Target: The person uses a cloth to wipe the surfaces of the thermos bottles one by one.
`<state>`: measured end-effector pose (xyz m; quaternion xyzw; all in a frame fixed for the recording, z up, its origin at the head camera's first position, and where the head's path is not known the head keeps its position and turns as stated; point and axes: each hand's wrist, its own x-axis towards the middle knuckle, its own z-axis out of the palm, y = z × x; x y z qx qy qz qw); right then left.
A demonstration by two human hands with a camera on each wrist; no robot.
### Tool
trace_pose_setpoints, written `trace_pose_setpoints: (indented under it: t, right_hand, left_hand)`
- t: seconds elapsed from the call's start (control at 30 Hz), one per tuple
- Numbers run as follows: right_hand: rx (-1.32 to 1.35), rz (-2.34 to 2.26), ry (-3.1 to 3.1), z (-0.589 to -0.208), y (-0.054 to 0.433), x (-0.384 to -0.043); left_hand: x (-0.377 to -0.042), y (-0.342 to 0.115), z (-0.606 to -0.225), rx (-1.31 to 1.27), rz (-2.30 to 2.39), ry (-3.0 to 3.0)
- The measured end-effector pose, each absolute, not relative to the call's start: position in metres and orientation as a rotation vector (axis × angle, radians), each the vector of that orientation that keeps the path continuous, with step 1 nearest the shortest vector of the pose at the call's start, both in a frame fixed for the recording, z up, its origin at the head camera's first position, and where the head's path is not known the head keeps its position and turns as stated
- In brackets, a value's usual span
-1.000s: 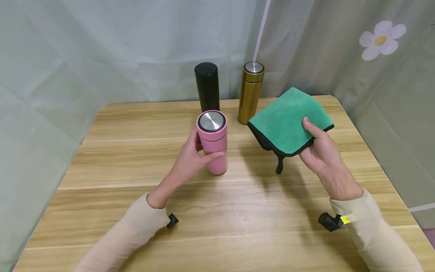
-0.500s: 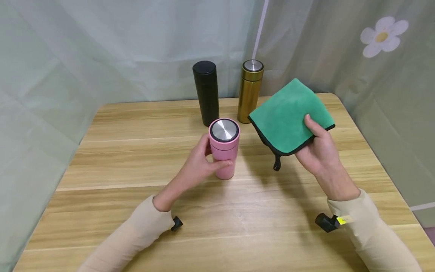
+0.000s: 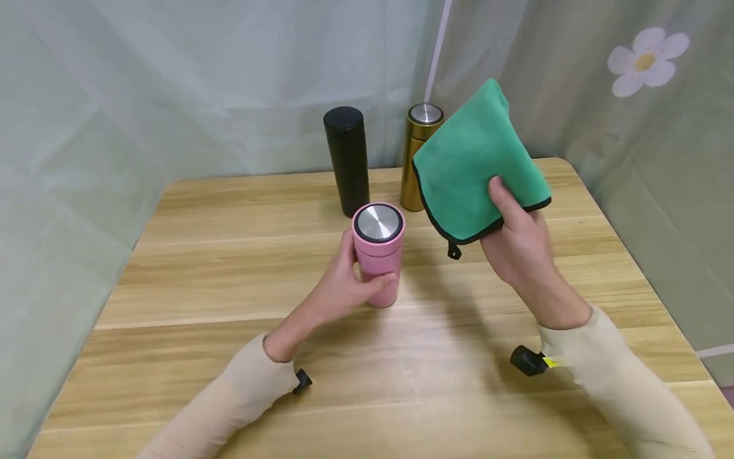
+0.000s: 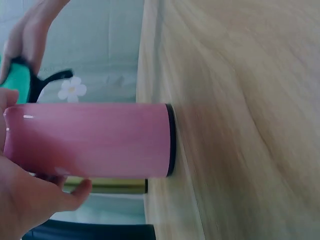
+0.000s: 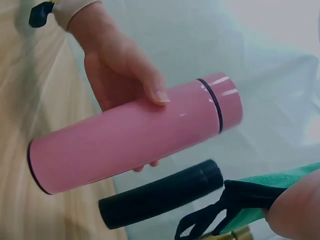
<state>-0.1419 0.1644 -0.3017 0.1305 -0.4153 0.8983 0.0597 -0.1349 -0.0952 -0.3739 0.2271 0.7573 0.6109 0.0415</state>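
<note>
A pink thermos flask [image 3: 377, 255] with a round silver lid top stands upright near the middle of the table. My left hand [image 3: 341, 284] grips its side, thumb across the front and fingers round the back. In the right wrist view two fingertips show beyond the pink body [image 5: 135, 142]. To the right, my right hand [image 3: 518, 252] holds a folded green cloth [image 3: 476, 166] with black edging above the table, thumb on its upper face. A black loop [image 3: 453, 250] hangs from the cloth's lower corner, which is apart from the pink flask.
Behind the pink flask, a black flask [image 3: 347, 159] stands near the table's back edge. A gold flask [image 3: 410, 172] beside it is partly covered by the cloth. The wooden table [image 3: 229, 268] backs onto a pale curtain [image 3: 241, 83].
Over the last second the pink flask moved right and nearer in my left hand, then stayed about put. My right hand raised the cloth and shifted it slightly left, overlapping the gold flask.
</note>
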Motion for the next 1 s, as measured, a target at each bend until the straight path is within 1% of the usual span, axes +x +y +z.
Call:
trace_pose_setpoints:
  t: [0.17,0.23,0.33,0.4,0.43,0.57,0.63,0.83,1.0]
  right_hand:
    - [0.481,2.602,-1.354,-0.298,0.139,-0.143]
    - [0.478,2.505,-1.498,-0.298,0.131,-0.142]
    - [0.564,2.278,-1.775,-0.301,0.122,-0.140]
    - [0.691,2.086,-1.942,-0.303,0.119,-0.139]
    - [0.807,2.012,-1.977,-0.304,0.118,-0.140]
    - [1.221,1.768,-2.010,-0.309,0.114,-0.146]
    - [1.345,1.647,-2.014,-0.311,0.113,-0.149]
    - [1.384,1.345,-2.158,-0.315,0.118,-0.152]
    - [1.432,1.271,-2.193,-0.313,0.128,-0.153]
  left_hand:
    - [-0.134,-0.092,-0.373,0.635,1.989,2.279]
    - [-0.135,-0.091,-0.372,0.639,2.038,2.271]
    - [-0.138,-0.089,-0.370,0.683,2.070,2.251]
    - [-0.139,-0.088,-0.370,0.708,2.066,2.241]
    - [-0.140,-0.088,-0.370,0.716,2.063,2.229]
    - [-0.142,-0.088,-0.373,0.750,2.020,2.207]
    - [-0.143,-0.089,-0.374,0.750,1.990,2.201]
    - [-0.143,-0.088,-0.380,0.735,1.960,2.223]
    - [-0.145,-0.085,-0.380,0.789,1.976,2.189]
